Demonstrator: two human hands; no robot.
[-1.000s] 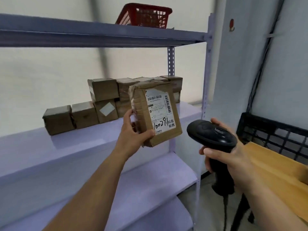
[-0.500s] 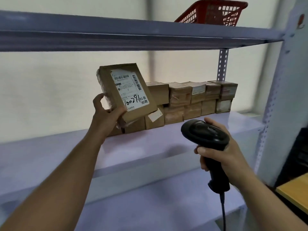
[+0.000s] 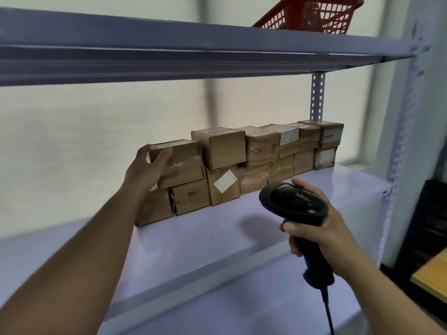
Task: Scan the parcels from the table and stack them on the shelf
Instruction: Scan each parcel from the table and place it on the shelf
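Observation:
A brown cardboard parcel lies flat on top of the left end of a two-high row of parcels on the middle shelf. My left hand grips its left end, fingers wrapped over the top edge. My right hand holds a black barcode scanner by its handle in front of the shelf, low and to the right of the row. The scanner's cable hangs down below my hand.
A grey shelf board runs overhead with a red plastic basket on it. Perforated uprights stand at the right. A lower shelf sits below. A yellow table corner and a black crate show at far right.
My left hand carried the parcel left and down onto the left end of the stacked row, label no longer visible. The view swung left; the scanner stayed in my right hand.

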